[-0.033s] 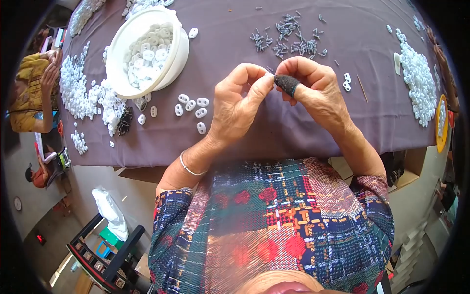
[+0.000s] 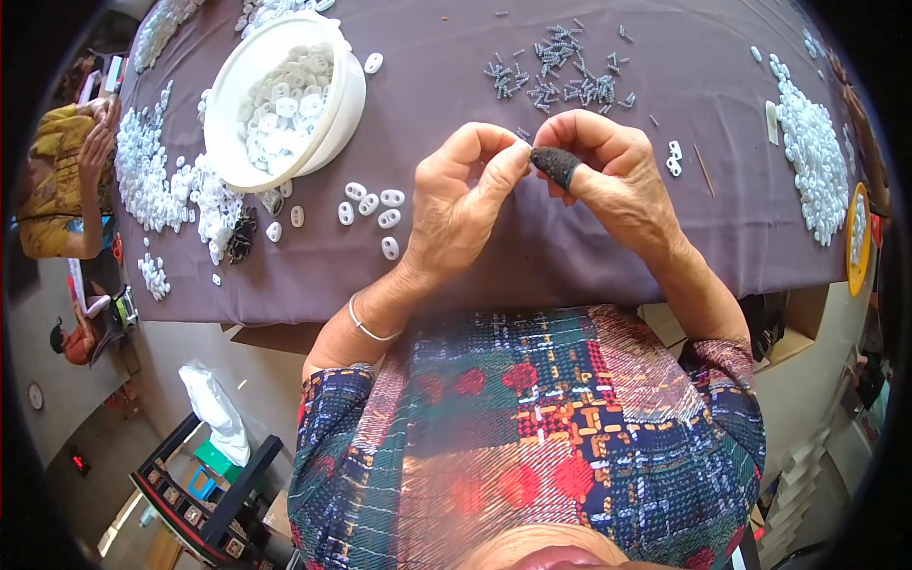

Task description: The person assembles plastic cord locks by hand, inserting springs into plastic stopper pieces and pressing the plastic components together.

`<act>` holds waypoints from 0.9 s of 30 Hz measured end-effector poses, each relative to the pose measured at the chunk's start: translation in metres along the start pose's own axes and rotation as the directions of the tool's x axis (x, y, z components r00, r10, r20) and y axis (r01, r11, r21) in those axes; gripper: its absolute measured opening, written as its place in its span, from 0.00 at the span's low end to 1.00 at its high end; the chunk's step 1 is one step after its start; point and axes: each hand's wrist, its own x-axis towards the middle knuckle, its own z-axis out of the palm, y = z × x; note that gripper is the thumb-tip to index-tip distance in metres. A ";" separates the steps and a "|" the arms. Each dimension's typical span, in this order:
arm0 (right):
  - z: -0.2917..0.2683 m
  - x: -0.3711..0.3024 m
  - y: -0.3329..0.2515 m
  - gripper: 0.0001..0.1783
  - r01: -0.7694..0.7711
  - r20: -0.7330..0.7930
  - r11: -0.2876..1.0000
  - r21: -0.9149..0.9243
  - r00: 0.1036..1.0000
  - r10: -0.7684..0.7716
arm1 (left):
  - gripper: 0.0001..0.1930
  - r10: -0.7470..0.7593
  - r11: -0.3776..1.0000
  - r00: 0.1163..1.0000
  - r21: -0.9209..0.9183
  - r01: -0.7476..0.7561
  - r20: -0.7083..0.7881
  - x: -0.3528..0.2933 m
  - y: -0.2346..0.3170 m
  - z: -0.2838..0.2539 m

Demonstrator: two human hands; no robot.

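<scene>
My left hand (image 2: 465,195) and my right hand (image 2: 608,180) meet above the cloth, each closed in a pinch with fingertips nearly touching. A dark fabric cover (image 2: 555,166) wraps my right thumb. Whatever lies between the fingertips is mostly hidden; only a pale speck shows at the left thumb tip. Left of my left hand lie several white two-hole plastic pieces (image 2: 370,203). Just beyond my hands, small grey screws or springs (image 2: 591,90) are scattered; their exact kind is too small to tell. To the right of my right hand lies a white joined piece (image 2: 674,159) beside a thin wooden stick (image 2: 704,170).
A white tub (image 2: 351,109) of white pieces stands tilted at the back left. Heaps of small white parts lie left (image 2: 147,171) and right (image 2: 807,142) on the dark tablecloth (image 2: 427,57). An orange-rimmed tray (image 2: 857,237) sits at the right edge. Another person's hands (image 2: 98,142) are at far left.
</scene>
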 end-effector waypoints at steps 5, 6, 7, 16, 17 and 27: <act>0.002 -0.002 0.003 0.05 -0.056 0.027 0.996 0.070 0.998 0.054 | 0.09 -0.121 0.992 0.992 -0.026 0.120 -0.024 -0.002 0.013 0.002; 0.002 -0.003 0.002 0.05 -0.060 0.027 0.995 0.074 0.998 0.059 | 0.09 -0.126 0.991 0.991 0.028 0.128 -0.042 -0.002 0.014 0.002; 0.003 -0.004 0.001 0.06 -0.055 0.020 0.995 0.086 0.998 0.054 | 0.09 -0.133 0.991 0.990 0.029 0.134 -0.041 -0.002 0.013 0.002; 0.008 -0.006 0.002 0.06 -0.005 -0.035 1.000 0.029 0.999 0.006 | 0.10 -0.157 0.985 0.988 0.067 0.156 0.009 -0.005 0.021 -0.001; 0.008 -0.006 0.000 0.06 -0.035 -0.021 0.998 0.045 0.999 0.036 | 0.11 -0.176 0.982 0.984 0.070 0.175 0.016 -0.005 0.024 -0.002; 0.001 -0.006 0.001 0.09 -0.246 0.045 0.891 0.381 0.968 0.248 | 0.10 -0.217 0.976 0.976 0.019 0.217 0.016 -0.004 0.029 -0.004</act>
